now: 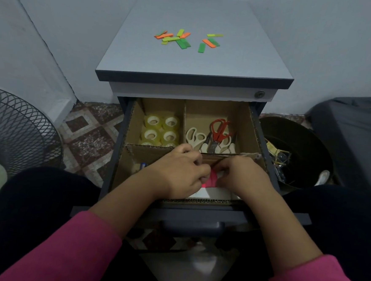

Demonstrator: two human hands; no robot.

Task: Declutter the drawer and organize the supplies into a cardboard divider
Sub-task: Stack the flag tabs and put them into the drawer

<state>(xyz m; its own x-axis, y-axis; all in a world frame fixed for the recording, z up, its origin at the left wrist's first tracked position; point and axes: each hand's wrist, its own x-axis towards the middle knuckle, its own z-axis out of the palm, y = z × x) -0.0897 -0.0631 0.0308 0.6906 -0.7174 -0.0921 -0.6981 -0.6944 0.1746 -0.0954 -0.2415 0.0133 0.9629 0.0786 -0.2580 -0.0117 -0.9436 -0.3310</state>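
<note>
The drawer (199, 212) is pulled out, and a cardboard divider (183, 122) fills it. Several clear tape rolls (161, 130) sit in the back left compartment. Cream and red scissors (215, 136) lie in the back right one. My left hand (178, 170) and my right hand (241, 175) meet over the front compartment, both pinching a small pink item (212, 179), partly hidden by my fingers. White paper (218, 194) lies under them. A small blue and white object (142, 166) shows at the front left.
Several green, orange and yellow strips (185, 39) are scattered on the cabinet top (142, 56). A dark bin (298, 152) with scraps stands at the right, a wire fan (16, 128) at the left. My knees flank the drawer.
</note>
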